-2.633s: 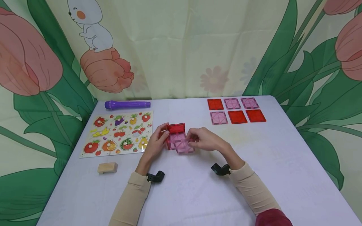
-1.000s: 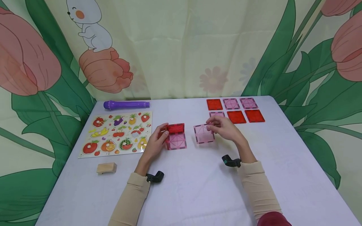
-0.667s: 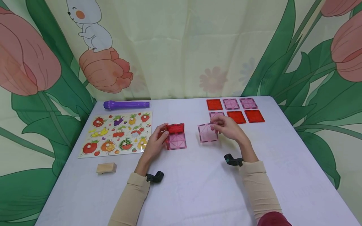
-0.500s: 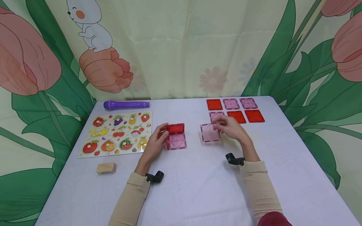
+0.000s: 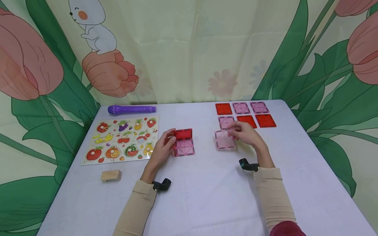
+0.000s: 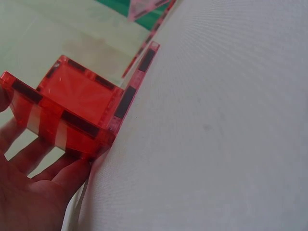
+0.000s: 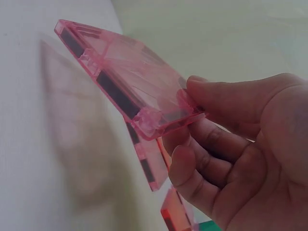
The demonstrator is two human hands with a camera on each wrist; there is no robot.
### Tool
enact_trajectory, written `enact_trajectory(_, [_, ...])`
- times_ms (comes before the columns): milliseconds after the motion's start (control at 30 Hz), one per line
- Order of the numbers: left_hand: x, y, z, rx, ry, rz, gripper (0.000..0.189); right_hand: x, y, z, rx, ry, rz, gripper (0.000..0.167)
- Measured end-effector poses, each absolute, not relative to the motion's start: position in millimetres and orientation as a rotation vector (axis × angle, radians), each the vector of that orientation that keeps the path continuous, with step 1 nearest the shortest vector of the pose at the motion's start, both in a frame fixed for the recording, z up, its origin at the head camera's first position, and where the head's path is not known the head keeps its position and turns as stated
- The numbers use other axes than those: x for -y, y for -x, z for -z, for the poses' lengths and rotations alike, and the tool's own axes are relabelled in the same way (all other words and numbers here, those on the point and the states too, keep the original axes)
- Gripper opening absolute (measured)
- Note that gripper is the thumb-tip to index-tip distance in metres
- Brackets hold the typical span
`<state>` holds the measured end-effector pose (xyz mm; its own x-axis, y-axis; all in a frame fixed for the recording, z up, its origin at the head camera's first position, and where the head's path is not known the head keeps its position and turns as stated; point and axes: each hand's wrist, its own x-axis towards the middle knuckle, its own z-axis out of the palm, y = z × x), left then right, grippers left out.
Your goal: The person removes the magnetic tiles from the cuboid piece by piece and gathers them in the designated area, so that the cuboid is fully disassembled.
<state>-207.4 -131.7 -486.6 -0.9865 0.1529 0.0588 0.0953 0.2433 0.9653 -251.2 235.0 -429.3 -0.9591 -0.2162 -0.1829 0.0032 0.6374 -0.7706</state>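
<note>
My left hand [image 5: 163, 142] grips the upright red magnetic tile [image 6: 50, 118] on the left side of a small corner build, fingers spread behind it. A second red magnetic tile [image 5: 183, 133] stands at the back, and a pink magnetic tile [image 5: 185, 147] lies flat on the table before it. To the right, my right hand [image 5: 247, 134] pinches another pink magnetic tile [image 7: 130, 72] by one edge between thumb and fingers. That tile is tilted and raised over the tabletop, casting a shadow.
At the back right lie red tiles [image 5: 266, 121] and pink tiles [image 5: 241, 108] in two rows. A fruit picture board [image 5: 121, 141], a purple microphone-shaped toy [image 5: 133, 109] and a wooden block [image 5: 111, 175] are on the left. A printed curtain [image 5: 177, 49] hangs behind the table.
The pink tile in my right hand has moved from over the corner build out to the right, close to the rows of tiles. My left hand stays put on the build.
</note>
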Motion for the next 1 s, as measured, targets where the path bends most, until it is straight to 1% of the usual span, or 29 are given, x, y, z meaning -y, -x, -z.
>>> enact_trajectory(367, [131.8,209.3,489.2,-2.443,-0.245,-1.882,0.053,-244.0,251.5,435.2,-2.618,0.156,1.159,0.029])
enact_trajectory(700, [131.6,208.8,488.8,-2.437,-0.239,-1.887,0.053,-250.0,251.8,436.5,-2.644,0.103,1.033,0.033])
enact_trajectory(833, [131.7,209.1,489.4,-2.450,-0.250,-1.882,0.054,-250.3,251.9,436.7,-2.642,0.070,1.008,0.036])
enact_trajectory(1000, [132.2,209.1,488.9,-2.455,-0.262,-1.881,0.054,-249.8,252.6,437.9,-2.616,0.048,1.007,0.046])
